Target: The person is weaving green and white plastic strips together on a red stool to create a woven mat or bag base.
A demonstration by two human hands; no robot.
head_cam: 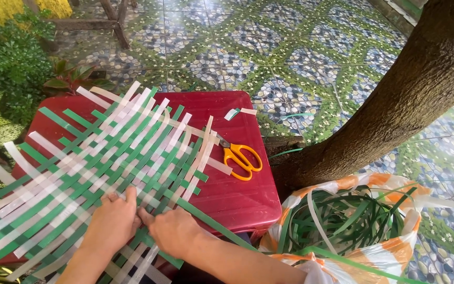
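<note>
A flat woven mat of green and white plastic strips lies across a dark red plastic table. My left hand presses down on the mat's near edge, fingers together on the strips. My right hand lies just beside it, thumb and fingers pinching a white strip at the weave's edge. A long green strip runs out from under my right hand toward the right. Orange-handled scissors rest on the table to the right of the mat.
An orange-and-white plastic bag holding several loose green and white strips stands at the lower right. A thick tree trunk leans behind the table. Potted leafy plants crowd the left. The floor is patterned tile.
</note>
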